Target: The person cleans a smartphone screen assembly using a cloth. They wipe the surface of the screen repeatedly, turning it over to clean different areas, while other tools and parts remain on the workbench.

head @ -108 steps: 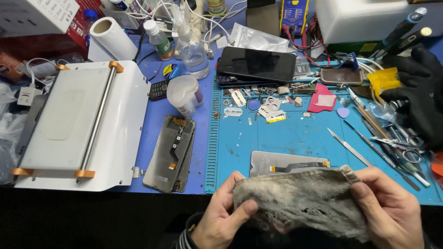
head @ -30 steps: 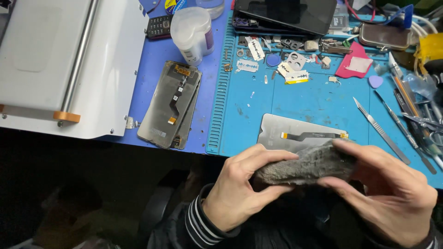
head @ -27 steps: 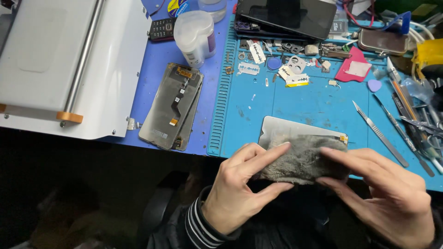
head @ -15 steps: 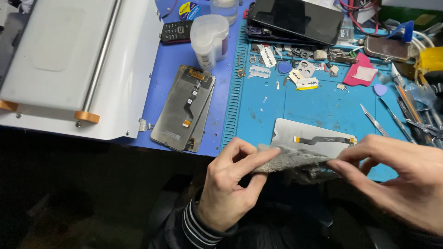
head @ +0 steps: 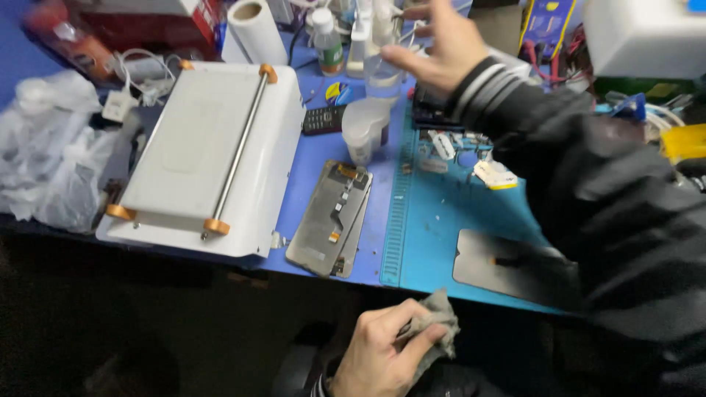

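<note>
With the left hand (head: 382, 356) bunched tight around the grey cloth (head: 434, 323) below the bench (head: 309, 158) edge, the right hand (head: 434, 44), fingers spread, should close carefully on 1 clear bottle (head: 382, 70) without toppling neighbours.

Left hand (head: 382, 356) clutching grey cloth (head: 434, 327), right hand (head: 434, 44) spread near bottles (head: 371, 37)
</note>
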